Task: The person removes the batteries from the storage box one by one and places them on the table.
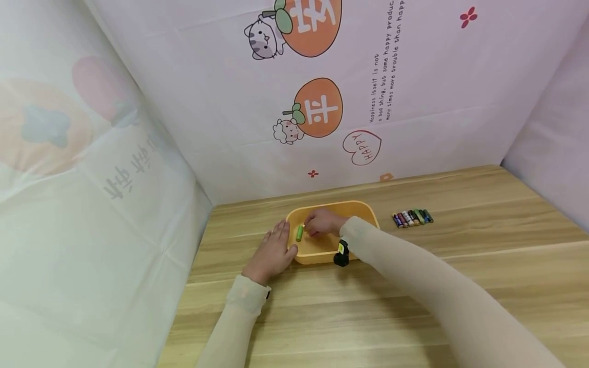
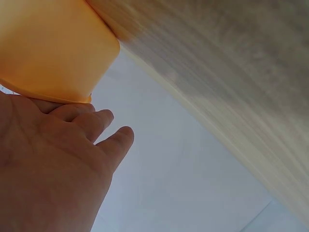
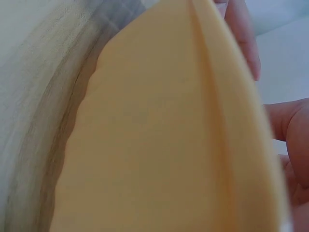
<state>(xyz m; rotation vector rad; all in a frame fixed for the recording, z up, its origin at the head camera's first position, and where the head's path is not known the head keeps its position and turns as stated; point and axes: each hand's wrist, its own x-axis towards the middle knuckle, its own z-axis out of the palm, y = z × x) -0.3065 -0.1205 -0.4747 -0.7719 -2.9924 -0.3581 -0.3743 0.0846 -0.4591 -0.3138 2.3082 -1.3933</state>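
An orange-yellow plastic basket (image 1: 317, 258) stands on the wooden table. My left hand (image 1: 272, 250) rests along its left rim with the fingers extended; in the left wrist view the left hand (image 2: 58, 145) touches the rim from outside. Inside the basket, near its left end, lies a green battery (image 1: 299, 233). My right hand (image 1: 323, 222) reaches over the right side into the basket, bent fingers close to the battery's upper end. Whether they pinch anything is hidden. In the right wrist view the basket wall (image 3: 145, 121) covers most of that hand (image 3: 299, 140).
To the right of the basket, several batteries (image 1: 412, 218) lie side by side in a row on the wooden table (image 1: 322, 317). A printed white cloth (image 1: 221, 128) hangs behind the table, with more white cloth (image 1: 92, 245) along the left edge.
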